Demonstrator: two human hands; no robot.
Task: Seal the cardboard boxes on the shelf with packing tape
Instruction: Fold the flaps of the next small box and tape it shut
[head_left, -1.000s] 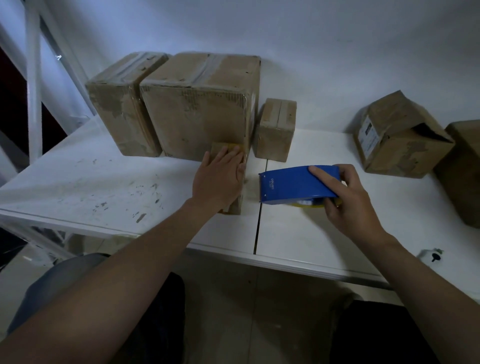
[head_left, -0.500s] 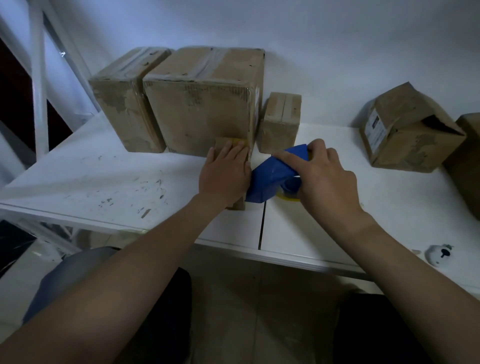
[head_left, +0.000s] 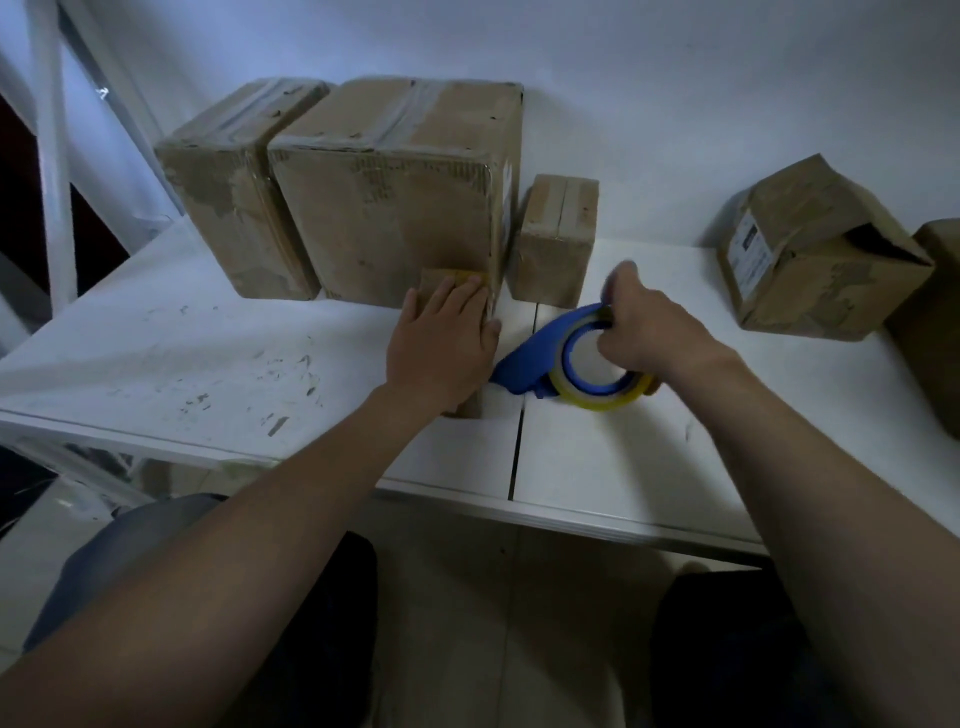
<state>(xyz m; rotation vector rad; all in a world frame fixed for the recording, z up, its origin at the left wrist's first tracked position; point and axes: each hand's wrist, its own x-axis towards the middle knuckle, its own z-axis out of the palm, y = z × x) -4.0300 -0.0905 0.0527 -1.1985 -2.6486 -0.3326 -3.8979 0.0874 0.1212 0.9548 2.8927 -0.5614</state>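
Dim, bluish cast; wide-angle edge warp, slight motion blur.

Both arms reach forward; left grip (head_left: 444, 345) lies flat, fingers straight, right grip (head_left: 639, 332) curled closed.

The left hand (head_left: 441, 343) hides most of the small box (head_left: 434, 280); the rightmost box (head_left: 935, 322) is cut off.

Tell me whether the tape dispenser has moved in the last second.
Yes: the tape dispenser has tipped over and its nose now crosses the shelf seam leftward.
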